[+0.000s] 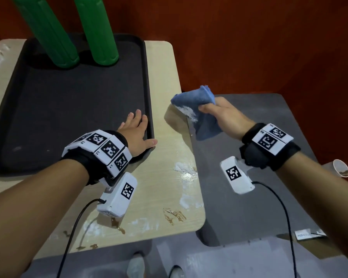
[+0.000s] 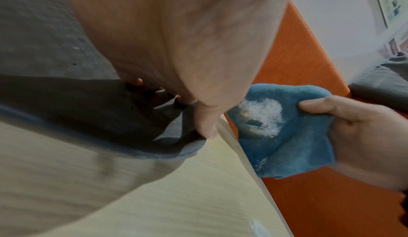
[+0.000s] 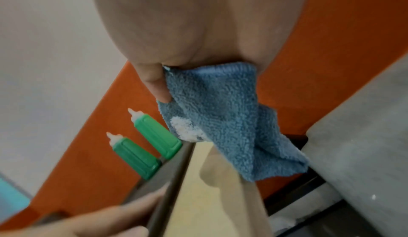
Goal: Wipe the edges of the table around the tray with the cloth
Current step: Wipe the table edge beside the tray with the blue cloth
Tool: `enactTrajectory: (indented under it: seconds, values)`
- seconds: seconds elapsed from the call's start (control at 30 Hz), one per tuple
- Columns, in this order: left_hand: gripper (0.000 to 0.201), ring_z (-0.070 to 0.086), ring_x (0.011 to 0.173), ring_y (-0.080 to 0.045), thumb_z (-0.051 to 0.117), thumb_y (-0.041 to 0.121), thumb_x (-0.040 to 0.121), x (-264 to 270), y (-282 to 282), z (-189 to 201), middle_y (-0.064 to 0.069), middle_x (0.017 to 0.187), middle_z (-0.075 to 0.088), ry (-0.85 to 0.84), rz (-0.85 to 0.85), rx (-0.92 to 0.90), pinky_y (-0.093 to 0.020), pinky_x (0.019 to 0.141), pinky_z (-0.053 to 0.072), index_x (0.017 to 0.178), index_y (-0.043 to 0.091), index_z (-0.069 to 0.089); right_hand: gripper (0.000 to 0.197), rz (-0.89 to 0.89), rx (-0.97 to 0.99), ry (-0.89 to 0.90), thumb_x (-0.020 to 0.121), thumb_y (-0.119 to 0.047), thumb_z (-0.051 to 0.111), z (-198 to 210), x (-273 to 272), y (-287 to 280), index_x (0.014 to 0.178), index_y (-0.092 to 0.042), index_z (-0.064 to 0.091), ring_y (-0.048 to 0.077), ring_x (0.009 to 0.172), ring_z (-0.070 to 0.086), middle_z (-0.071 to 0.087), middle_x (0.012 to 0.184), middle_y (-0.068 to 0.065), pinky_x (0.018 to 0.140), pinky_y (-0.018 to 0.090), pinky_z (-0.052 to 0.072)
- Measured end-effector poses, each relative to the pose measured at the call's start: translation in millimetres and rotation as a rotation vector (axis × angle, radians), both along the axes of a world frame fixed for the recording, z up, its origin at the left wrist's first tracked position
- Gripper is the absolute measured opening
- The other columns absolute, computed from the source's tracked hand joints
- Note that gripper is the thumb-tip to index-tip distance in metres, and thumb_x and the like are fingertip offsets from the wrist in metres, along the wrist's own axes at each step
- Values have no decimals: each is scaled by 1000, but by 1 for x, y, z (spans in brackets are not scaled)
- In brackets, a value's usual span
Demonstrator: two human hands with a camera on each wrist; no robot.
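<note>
A dark tray [image 1: 48, 109] lies on a pale wooden table [image 1: 169, 173]. My left hand [image 1: 137, 129] rests flat on the tray's near right corner, fingers straight, thumb over the rim [image 2: 205, 129]. My right hand [image 1: 223, 115] grips a folded blue cloth [image 1: 199, 115], held just above the table's right edge. White residue clings to the cloth [image 2: 262, 116] [image 3: 212, 111]. White smears [image 1: 187, 183] and brown stains [image 1: 174, 214] mark the table's near right part.
Two green bottles [image 1: 48, 33] [image 1: 97, 31] stand at the tray's far end. A grey table [image 1: 249, 197] adjoins on the right, with a paper cup [image 1: 341, 168] at its right edge. An orange wall [image 1: 249, 47] stands behind. Cables trail from both wrists.
</note>
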State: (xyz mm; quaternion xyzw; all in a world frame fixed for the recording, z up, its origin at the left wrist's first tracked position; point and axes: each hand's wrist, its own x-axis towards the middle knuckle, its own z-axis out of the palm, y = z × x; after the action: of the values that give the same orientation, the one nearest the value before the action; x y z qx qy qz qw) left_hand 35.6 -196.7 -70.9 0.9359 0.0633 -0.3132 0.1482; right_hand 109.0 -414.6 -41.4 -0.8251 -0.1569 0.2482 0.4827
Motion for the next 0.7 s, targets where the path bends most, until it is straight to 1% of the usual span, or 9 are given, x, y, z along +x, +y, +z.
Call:
enactTrajectory:
  seconds: [0.1,0.2,0.3,0.43,0.5,0.53,0.6,0.63,0.7]
  values:
    - [79,-19,147,-23,38,44,97,0,1,-2,-6,158,-23,-4,-6,5,-39,122,-1,151,9,-10,24,147,-181,-2,97,-19,45,-15,-4,8,75,-12,48,16,61,42,47,69,4,64,32,32]
    - [80,-19,147,-22,38,43,97,-1,1,-3,-6,158,-23,-7,-8,6,-39,122,-1,151,9,-9,35,220,-276,-21,95,-22,48,-25,-19,8,68,-2,37,19,58,28,33,68,9,56,27,24]
    - [80,-19,147,-22,38,43,97,0,-1,-3,-6,158,-23,-8,-6,8,-39,122,-1,151,9,-9,38,266,-303,-39,95,-22,48,-27,-41,-2,62,-8,34,13,48,25,31,59,4,46,20,22]
    - [80,-17,148,-23,39,44,97,0,-1,-2,-6,159,-22,-17,-5,20,-40,122,0,152,9,-8,39,279,-294,-41,94,-19,51,-33,-74,-17,62,-19,30,8,49,31,34,58,-8,54,25,25]
    - [80,-17,148,-23,39,44,97,-1,-1,-2,-6,159,-21,-22,-3,23,-40,122,0,152,9,-8,37,284,-276,-37,94,-18,52,-34,-89,-24,61,-26,37,7,52,36,42,57,-9,57,25,27]
    - [80,-17,148,-23,39,43,97,-1,-1,-1,-7,159,-21,-24,-4,24,-40,122,1,152,9,-8,34,290,-262,-36,94,-17,51,-34,-97,-27,63,-30,45,6,54,39,47,58,-12,58,25,29]
    - [79,-16,148,-24,39,43,97,-2,-2,-1,-7,159,-20,-29,-5,27,-41,122,1,152,8,-7,23,302,-229,-20,95,-17,51,-34,-114,-32,88,-37,60,3,62,48,53,67,-18,64,25,36]
    - [79,-16,148,-24,39,43,97,-2,-2,-1,-8,159,-20,-31,-5,28,-41,122,1,152,8,-7,22,304,-208,-16,96,-17,50,-35,-122,-35,103,-36,59,2,68,51,56,74,-19,68,26,39]
    - [79,-15,148,-25,39,42,98,-2,-3,0,-9,159,-19,-35,-7,36,-42,121,2,152,7,-6,24,321,-194,-22,97,-19,49,-38,-135,-40,115,-33,57,1,76,54,57,83,-18,73,25,43]
